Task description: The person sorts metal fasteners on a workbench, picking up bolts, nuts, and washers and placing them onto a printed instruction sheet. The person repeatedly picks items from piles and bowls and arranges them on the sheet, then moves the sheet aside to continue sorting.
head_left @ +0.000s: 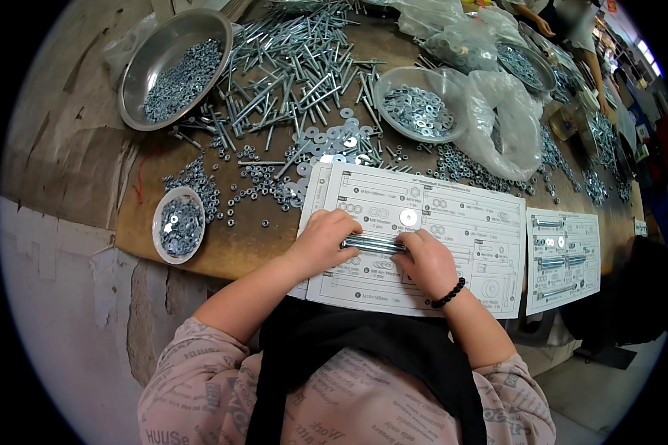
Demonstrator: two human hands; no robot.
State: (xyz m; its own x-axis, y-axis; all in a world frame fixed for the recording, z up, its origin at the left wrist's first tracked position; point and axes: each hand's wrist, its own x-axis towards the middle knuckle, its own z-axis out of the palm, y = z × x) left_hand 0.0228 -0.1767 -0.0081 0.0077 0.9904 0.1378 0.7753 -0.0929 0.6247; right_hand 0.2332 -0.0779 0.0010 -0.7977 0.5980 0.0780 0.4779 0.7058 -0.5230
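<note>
A small bundle of long metal bolts (pixel 376 243) lies across the printed parts sheet (pixel 453 297) in front of me. At the bundle's left end, my left hand (pixel 328 239) is closed with thumb and fingers pinching it. My right hand (pixel 427 259) grips the other end, a black bead bracelet (pixel 448 294) on its wrist. One large flat washer (pixel 408 217) rests on the sheet just above the bolts. How many bolts the bundle has is partly hidden by my fingers.
Loose bolts (pixel 297 67) pile up at the back, with nuts and washers (pixel 323 144) before them. A steel bowl of nuts (pixel 133 89), a clear bowl of washers (pixel 393 85) and a white dish (pixel 158 233) stand around. Right is another sheet (pixel 564 285); a person (pixel 575 30) is far right.
</note>
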